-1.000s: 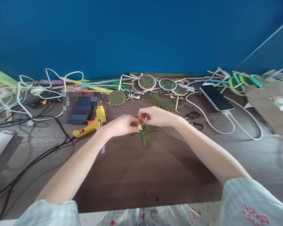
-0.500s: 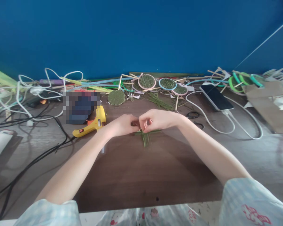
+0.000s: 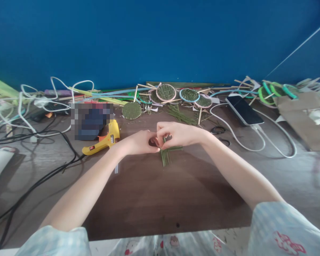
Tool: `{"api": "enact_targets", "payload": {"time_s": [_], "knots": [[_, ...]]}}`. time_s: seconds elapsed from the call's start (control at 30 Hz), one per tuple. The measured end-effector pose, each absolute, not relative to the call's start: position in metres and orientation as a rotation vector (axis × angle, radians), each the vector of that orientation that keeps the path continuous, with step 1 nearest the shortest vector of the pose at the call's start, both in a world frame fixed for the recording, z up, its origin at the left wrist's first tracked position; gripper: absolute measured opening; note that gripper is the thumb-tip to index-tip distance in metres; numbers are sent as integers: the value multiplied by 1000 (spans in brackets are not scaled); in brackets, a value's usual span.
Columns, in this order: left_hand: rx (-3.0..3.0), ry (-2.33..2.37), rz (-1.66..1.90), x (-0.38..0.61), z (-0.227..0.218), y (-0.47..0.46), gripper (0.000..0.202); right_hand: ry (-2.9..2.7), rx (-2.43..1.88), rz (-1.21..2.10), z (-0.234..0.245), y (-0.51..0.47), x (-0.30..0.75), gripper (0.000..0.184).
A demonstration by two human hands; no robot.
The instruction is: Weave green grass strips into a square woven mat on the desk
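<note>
The work piece is a small set of crossed green strips point(image 3: 165, 156) lying flat on the brown table point(image 3: 154, 202), directly ahead of the person on the centre line. Its longer group of strips runs toward and away from the person, with the free ends pointing back at the body. A shorter group crosses it left to right, with one end showing past the right hand point(image 3: 180, 134). The crossing point lies under the fingertips, at the far end of the long group. The right hand is curled almost closed. Thumb and forefinger are pinched on the upper end of a strip at the crossing, which is raised slightly off the table. The left hand point(image 3: 139, 142) is also curled closed. Its fingertips touch the right hand and bear down on the left side of the crossing. Whether it pinches a strip cannot be told, as the fingers hide the contact. Both hands are equally near the piece, and the right hand sits more squarely over it. A yellow glue gun point(image 3: 103, 140) lies well to the left, scissors point(image 3: 219, 131) lie to the right, and finished woven discs point(image 3: 166, 92) lie along the far edge.
</note>
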State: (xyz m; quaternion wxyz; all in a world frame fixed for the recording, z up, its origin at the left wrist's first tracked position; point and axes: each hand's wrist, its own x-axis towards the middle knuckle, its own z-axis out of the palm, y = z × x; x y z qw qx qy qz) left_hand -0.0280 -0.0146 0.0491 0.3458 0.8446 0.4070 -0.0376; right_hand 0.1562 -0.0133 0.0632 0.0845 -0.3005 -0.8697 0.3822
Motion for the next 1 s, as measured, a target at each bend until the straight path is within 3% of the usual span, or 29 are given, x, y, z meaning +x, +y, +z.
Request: {"api": "enact_targets", "payload": {"time_s": [0.3,0.6,1.0], "knots": [[2167,1081,-39,-24,48,-18,13,-2485,-1093,1082,57,-10,159,3],[2011,1081,93,-30,42,-20,48,-2421,-1466,886,41,-6,157,8],[2145,1140,27,-25,39,-24,51,-2396,-1416,913,40,-1,163,10]]}}
